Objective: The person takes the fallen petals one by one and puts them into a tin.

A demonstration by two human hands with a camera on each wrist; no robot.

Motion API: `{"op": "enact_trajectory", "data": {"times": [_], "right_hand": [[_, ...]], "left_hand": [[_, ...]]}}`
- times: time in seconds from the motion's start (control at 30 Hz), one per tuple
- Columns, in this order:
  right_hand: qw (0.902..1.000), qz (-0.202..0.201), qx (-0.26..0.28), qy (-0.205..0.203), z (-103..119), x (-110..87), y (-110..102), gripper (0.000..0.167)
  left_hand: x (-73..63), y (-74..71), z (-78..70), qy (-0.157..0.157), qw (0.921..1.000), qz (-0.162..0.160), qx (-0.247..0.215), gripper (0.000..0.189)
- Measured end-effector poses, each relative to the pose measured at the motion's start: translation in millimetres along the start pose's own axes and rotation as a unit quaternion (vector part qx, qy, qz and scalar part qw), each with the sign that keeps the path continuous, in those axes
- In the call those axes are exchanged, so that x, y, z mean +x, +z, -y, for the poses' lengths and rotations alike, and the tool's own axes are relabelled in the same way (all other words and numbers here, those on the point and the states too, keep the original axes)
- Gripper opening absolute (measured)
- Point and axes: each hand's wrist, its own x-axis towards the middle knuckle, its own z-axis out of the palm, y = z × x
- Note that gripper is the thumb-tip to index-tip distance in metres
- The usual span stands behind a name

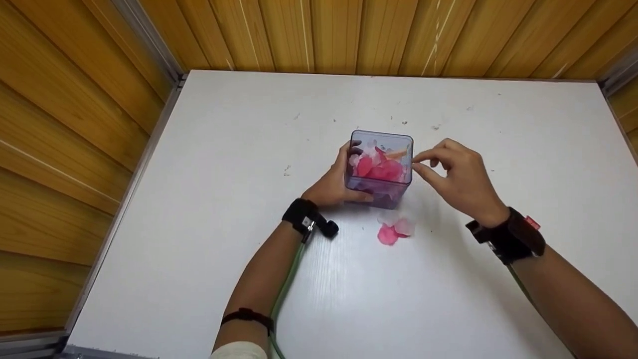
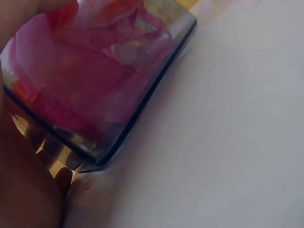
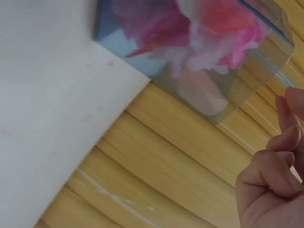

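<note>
A clear, bluish plastic box (image 1: 380, 192) stands on the white table, holding a heap of pink, red and pale artificial flower petals (image 1: 386, 169). My left hand (image 1: 331, 182) grips it from the left, thumb along the near side and fingers around the far side. In the left wrist view the petals (image 2: 71, 76) show through the wall. At the box's right rim is my right hand (image 1: 461, 174), thumb and index fingertips close together, other fingers curled. I cannot tell whether those fingertips pinch anything. A few loose petals (image 1: 391, 233) lie on the table just in front of the box.
The white table (image 1: 224, 149) bears small dark marks and scuffs behind the box. Wood-patterned panels (image 1: 334, 35) rise at its back and left. Each wrist wears a black strap camera (image 1: 304, 214), with a green cable (image 1: 294, 269) running along the left forearm.
</note>
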Motion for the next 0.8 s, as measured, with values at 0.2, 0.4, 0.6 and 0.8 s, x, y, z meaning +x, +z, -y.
{"op": "enact_trajectory", "data": {"times": [0.2, 0.4, 0.6, 0.8], "right_hand": [[0.9968, 0.065, -0.032, 0.034, -25.2, -43.3, 8.9, 0.014], [0.9802, 0.181, -0.072, 0.038, -33.0, -66.2, 29.7, 0.024], [0.9731, 0.213, -0.077, 0.045, -32.1, -72.7, 40.5, 0.020], [0.9780, 0.190, -0.076, 0.039, -30.8, -71.1, 34.3, 0.011]], "left_hand": [[-2.6, -3.0, 1.5, 0.008, 1.0000, -0.001, -0.005, 0.126], [-5.1, -2.7, 3.7, 0.004, 1.0000, -0.001, -0.008, 0.125], [-5.9, -1.1, 4.4, 0.000, 0.9999, 0.000, -0.015, 0.123], [-5.6, -1.3, 4.1, 0.005, 1.0000, 0.003, -0.005, 0.124]]}}
